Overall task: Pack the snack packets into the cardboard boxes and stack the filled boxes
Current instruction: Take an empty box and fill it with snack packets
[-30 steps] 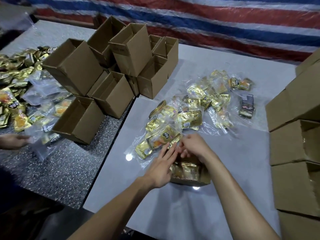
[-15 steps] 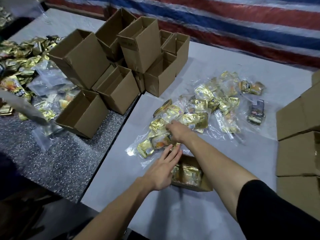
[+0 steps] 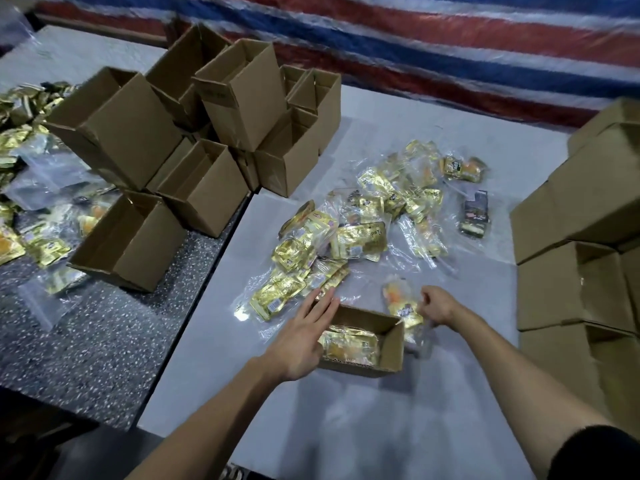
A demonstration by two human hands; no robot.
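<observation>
One small open brown cardboard box sits near on the pale grey table, with gold foil packets inside; the left hand, fingers straight, rests against its left rim. Right hand, fingers curled, pinches a clear-wrapped gold-and-orange snack packet just right of the box. Loose heap of gold snack packets lies beyond; stacked brown boxes stand right.

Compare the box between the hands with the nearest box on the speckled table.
The box between the hands holds gold packets; the speckled-table box shows none. The first sits on the pale table with the left hand beside it; no hand is near the second. Both are open brown cardboard.
</observation>
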